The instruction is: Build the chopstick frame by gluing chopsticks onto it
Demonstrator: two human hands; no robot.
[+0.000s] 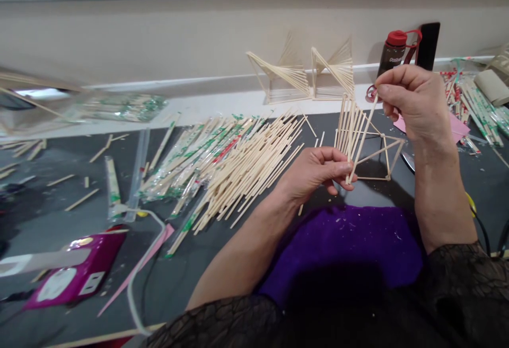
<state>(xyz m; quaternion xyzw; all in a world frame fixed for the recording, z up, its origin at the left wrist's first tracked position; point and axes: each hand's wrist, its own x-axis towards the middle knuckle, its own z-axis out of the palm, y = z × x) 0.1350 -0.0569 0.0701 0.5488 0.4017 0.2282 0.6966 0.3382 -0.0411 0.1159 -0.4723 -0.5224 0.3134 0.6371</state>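
My left hand (328,170) is closed in a pinch at the near corner of a frame of glued wooden sticks (385,146), just above the dark table. A row of slanting sticks fans up from its fingers. Higher and to the right, my right hand (411,96) pinches the upper end of a single wooden stick (365,130). That stick slopes down to the left, its lower end at my left fingertips. Whether the lower end touches the frame I cannot tell. Two similar stick structures (284,75) stand against the wall behind.
Loose sticks (254,167) lie piled left of my left hand, beside sticks in clear wrappers (199,144). A magenta box (75,271) with a white cable (133,289) sits at lower left. A red-capped bottle (392,53) and a black phone-like slab (427,45) stand behind my right hand.
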